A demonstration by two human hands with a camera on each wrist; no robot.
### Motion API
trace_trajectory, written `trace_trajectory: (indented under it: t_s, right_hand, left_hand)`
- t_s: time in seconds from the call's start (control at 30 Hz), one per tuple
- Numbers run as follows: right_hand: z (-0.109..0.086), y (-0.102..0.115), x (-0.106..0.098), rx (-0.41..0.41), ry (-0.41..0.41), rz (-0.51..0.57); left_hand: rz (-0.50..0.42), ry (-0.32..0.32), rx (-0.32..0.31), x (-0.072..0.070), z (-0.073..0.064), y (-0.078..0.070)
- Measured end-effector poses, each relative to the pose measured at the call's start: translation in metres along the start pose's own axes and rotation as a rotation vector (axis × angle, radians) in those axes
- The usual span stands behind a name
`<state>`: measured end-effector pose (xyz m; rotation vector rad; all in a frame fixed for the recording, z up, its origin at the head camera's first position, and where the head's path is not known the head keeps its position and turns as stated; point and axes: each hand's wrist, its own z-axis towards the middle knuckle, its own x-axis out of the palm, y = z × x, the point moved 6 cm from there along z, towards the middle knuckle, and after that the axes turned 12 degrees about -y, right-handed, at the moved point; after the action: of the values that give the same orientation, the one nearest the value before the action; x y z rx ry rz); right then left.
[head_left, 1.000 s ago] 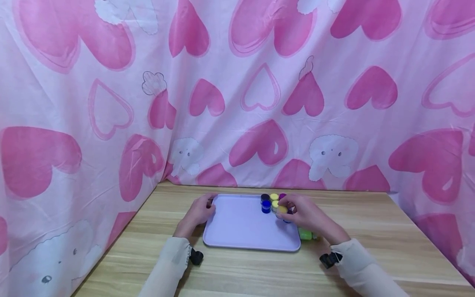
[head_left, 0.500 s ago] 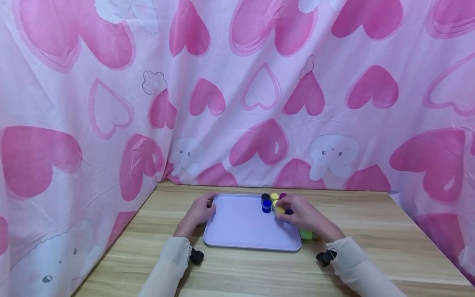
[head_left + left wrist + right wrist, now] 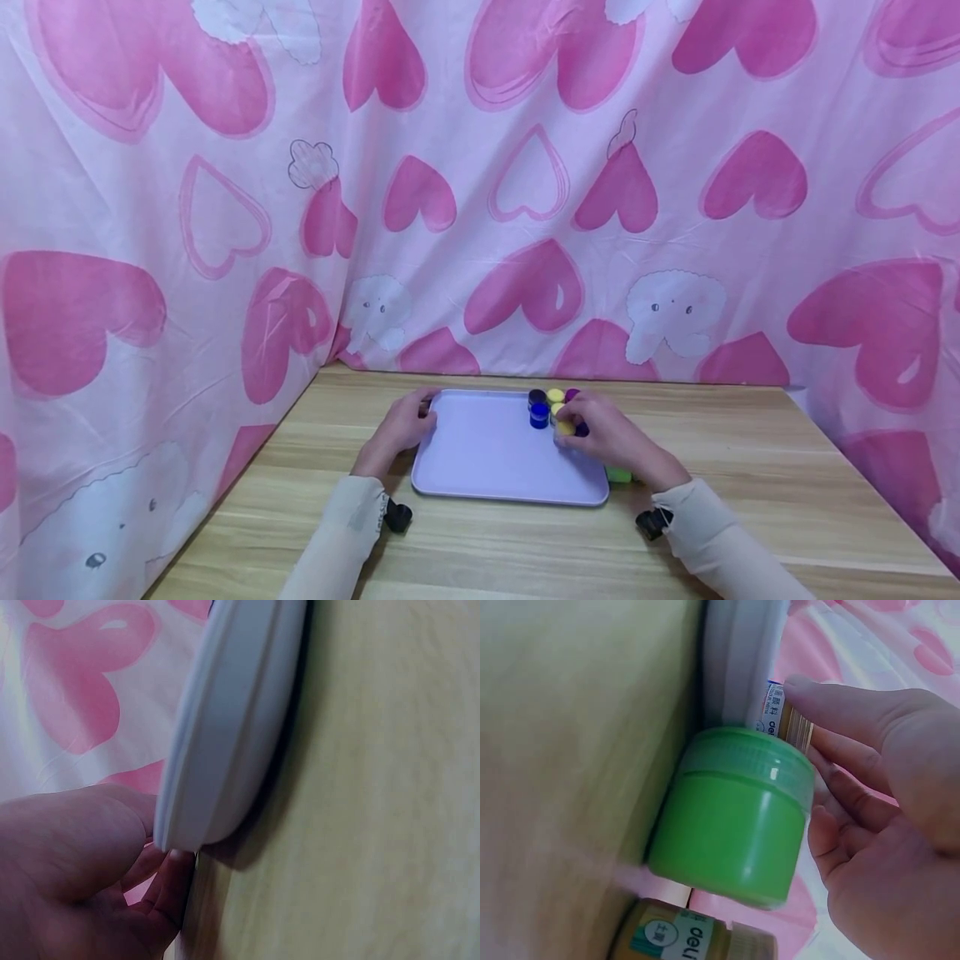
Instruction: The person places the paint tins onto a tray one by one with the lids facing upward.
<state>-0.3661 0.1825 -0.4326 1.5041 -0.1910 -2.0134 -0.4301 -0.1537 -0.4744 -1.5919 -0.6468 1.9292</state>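
Observation:
My left hand holds the lavender tray by its far left corner; in the left wrist view the thumb lies on the tray's rim, fingers partly hidden behind it. Over the tray's right side, my right hand pinches a small paint jar with an ochre-yellow lid; its labelled side shows in the right wrist view. Just beyond it stand a blue paint jar, a black-lidded jar, yellow-lidded jars and a purple-lidded one. A dark-lidded jar is partly covered by my fingers.
Beside the tray's right edge, on the wooden table, is a green paint jar. An ochre jar labelled deli lies beyond it in the right wrist view. A pink heart-print curtain encloses the table's back and sides.
My right hand has moved slightly left with the ochre-lidded jar, bringing it close to the yellow and blue jars. My left hand keeps its hold on the tray.

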Motion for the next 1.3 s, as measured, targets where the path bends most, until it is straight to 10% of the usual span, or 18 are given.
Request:
trace_trajectory:
  t_s: [0.7, 1.3]
  right_hand:
    - [0.0, 0.003, -0.001, -0.059, -0.058, -0.026]
    - [-0.003, -0.011, -0.009, 0.05, -0.014, 0.018]
  left_hand:
    - [-0.005, -0.019, 0.036, -0.002, 0.001, -0.002]
    - [-0.015, -0.011, 0.021, 0.0, 0.001, -0.002]
